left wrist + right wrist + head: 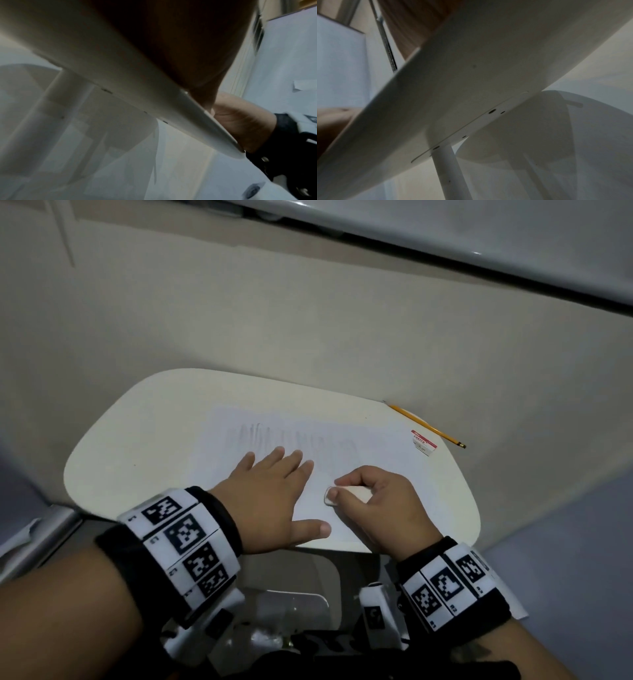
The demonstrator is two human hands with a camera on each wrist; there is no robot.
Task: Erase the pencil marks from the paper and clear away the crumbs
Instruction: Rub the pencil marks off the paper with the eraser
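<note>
Table (113,460): white, rounded; I see its top only from the head view, both wrist views catch just the underside and post. Paper (376,440) flat on it, faint pencil marks (260,436). Left hand (270,501) spread flat, pressing the paper. Right hand (380,505) pinches white eraser (334,496) against the sheet. Pencil (426,426) and eraser sleeve (424,442) at far right edge.
</note>
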